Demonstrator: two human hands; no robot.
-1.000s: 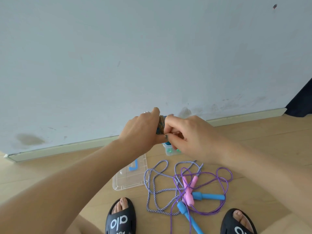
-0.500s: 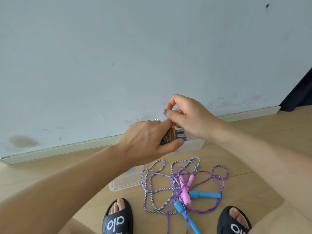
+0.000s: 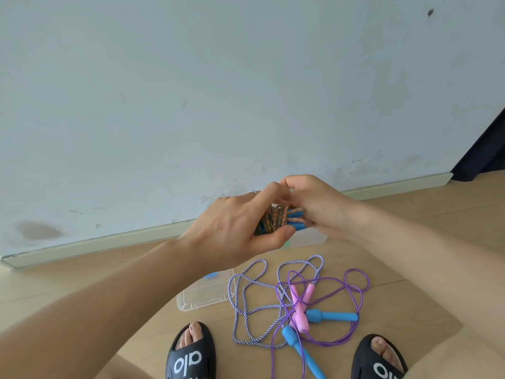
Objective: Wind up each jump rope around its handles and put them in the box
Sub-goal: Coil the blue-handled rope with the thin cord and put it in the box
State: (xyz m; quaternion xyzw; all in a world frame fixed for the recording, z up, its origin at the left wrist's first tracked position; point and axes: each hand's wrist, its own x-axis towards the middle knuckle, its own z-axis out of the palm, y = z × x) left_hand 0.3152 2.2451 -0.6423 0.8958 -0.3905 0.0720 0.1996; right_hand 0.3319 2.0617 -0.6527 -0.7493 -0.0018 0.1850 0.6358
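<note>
At mid-frame we hold the wound rope (image 3: pixel 276 218), an orange-and-dark braided cord wrapped in tight turns round two smooth blue handles (image 3: pixel 296 220) whose ends stick out to the right. Our left hand (image 3: pixel 240 231) grips the bundle, fingers over the top and thumb curled beneath; a thin ring shows on one finger. Our right hand (image 3: pixel 319 207) pinches at the handle ends, fingers curled in close against the left.

Below, on the pale wood floor (image 3: pixel 426 269), lie two loose ropes in a tangle: a twisted blue-and-white striped cord (image 3: pixel 246 307) in wide loops and a glossy purple cord (image 3: pixel 355 285), with pink handles (image 3: pixel 300 307) crossed over blue handles (image 3: pixel 330 315). Left of them sits a clear plastic lid (image 3: pixel 202 296) with a blue clip. Part of a clear box (image 3: pixel 308 237) shows just under our hands.

At the bottom edge our black slides (image 3: pixel 188 356) read "alo" in white letters. Behind everything stands a scuffed grey-blue wall (image 3: pixel 246 91).
</note>
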